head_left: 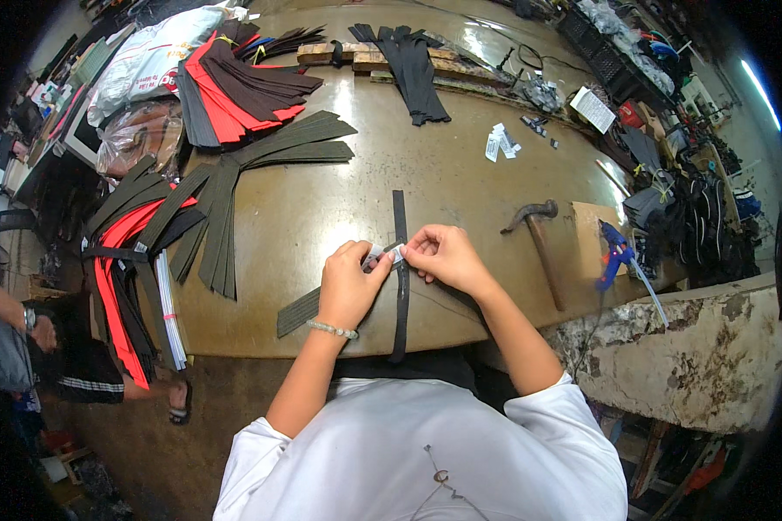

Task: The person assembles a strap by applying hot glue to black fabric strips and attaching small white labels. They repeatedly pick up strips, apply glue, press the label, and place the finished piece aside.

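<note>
My left hand (347, 282) and my right hand (447, 256) meet over the middle of the table's near part. Between their fingertips is a small white label (398, 256), pinched from both sides. It lies over a narrow black strap (400, 317) that runs from the table's near edge away from me. Dark grey fabric strips (299, 313) pass under my left hand, crosswise to the strap. My fingers partly cover the crossing, so how the pieces join there cannot be made out. A beaded bracelet circles my left wrist.
On the right lie a hammer (540, 252) and a blue glue gun (615, 250) on brown card. Bundles of dark and red strips (126, 247) hang over the left edge. Loose labels (500, 141) and black strips (408, 74) lie farther back. Another person's hand (43, 333) is at far left.
</note>
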A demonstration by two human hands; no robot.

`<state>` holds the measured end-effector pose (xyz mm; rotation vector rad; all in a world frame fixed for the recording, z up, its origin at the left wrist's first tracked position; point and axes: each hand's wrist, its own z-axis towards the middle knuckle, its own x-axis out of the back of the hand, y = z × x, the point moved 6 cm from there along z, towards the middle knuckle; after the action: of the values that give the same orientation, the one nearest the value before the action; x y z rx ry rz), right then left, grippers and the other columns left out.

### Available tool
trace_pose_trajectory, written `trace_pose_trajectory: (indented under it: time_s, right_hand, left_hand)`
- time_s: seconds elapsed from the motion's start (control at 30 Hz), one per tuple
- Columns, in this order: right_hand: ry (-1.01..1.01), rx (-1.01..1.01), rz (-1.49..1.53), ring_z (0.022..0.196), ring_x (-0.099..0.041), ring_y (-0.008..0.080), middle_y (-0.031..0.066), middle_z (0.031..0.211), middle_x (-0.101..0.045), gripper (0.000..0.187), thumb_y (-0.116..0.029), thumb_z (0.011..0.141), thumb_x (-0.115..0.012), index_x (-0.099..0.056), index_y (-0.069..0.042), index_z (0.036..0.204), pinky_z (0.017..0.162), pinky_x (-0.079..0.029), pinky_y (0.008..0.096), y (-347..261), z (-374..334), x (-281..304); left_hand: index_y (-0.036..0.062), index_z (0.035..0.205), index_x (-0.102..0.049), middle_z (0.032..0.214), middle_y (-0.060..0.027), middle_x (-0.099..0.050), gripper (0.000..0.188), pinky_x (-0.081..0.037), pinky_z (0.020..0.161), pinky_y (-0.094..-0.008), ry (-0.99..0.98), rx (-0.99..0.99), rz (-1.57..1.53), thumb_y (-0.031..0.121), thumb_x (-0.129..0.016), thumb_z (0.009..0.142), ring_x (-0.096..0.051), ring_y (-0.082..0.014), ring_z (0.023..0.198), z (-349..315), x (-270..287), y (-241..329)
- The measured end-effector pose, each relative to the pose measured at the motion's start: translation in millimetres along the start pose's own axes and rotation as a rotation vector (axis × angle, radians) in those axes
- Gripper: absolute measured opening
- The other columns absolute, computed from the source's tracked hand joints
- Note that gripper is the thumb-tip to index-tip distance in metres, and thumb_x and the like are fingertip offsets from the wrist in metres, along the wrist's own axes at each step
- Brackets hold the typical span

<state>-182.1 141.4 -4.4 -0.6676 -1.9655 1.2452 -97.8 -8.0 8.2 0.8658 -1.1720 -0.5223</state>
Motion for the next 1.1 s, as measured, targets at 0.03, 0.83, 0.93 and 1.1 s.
trace_pose_trajectory:
  time_s: [0.03,0.83,0.93,1.1]
  right_hand:
    - [0.007,0.016,0.0,0.054,-0.059,0.0076,0.0049,0.066,-0.064,0.022,-0.015,0.084,-0.075,-0.066,0.005,0.085,0.045,-0.049,0.0235,-0.3,-0.5,0.2]
    - [0.261,0.427,-0.599,0.089,-0.054,0.0312,0.0121,0.091,-0.053,0.025,-0.004,0.078,-0.07,-0.051,-0.002,0.095,0.08,-0.045,0.0389,-14.1,-95.9,-42.0]
    - [0.232,0.513,-0.532,0.087,-0.059,0.0297,0.0123,0.093,-0.056,0.026,0.001,0.078,-0.068,-0.056,-0.001,0.1,0.076,-0.049,0.0379,-24.6,-92.1,-37.9]
    - [0.136,0.466,-0.294,0.083,-0.066,0.0293,0.0148,0.092,-0.061,0.021,0.003,0.077,-0.069,-0.066,0.0,0.098,0.069,-0.054,0.0339,-23.3,-55.2,-7.6]
  left_hand:
    - [-0.0037,0.079,-0.066,0.079,-0.0171,-0.064,0.025,-0.049,0.066,-0.041,0.004,0.009,0.001,0.02,-0.075,0.082,-0.061,-0.0323,0.071,-0.4,-0.3,-0.9]
    - [0.0114,0.094,-0.068,0.075,-0.0036,-0.06,0.013,-0.048,0.059,-0.0323,0.016,0.006,0.002,0.018,-0.073,0.083,-0.062,-0.0172,0.066,-31.5,-1.3,7.8]
    - [0.0121,0.092,-0.07,0.077,-0.0058,-0.062,0.012,-0.048,0.059,-0.0325,0.011,-0.025,0.031,0.017,-0.075,0.082,-0.062,-0.0188,0.065,-33.9,-0.8,10.7]
    - [0.0132,0.089,-0.074,0.076,-0.0075,-0.061,0.009,-0.048,0.059,-0.034,-0.004,-0.008,0.028,0.019,-0.075,0.082,-0.061,-0.0214,0.064,-34.9,-1.3,9.6]
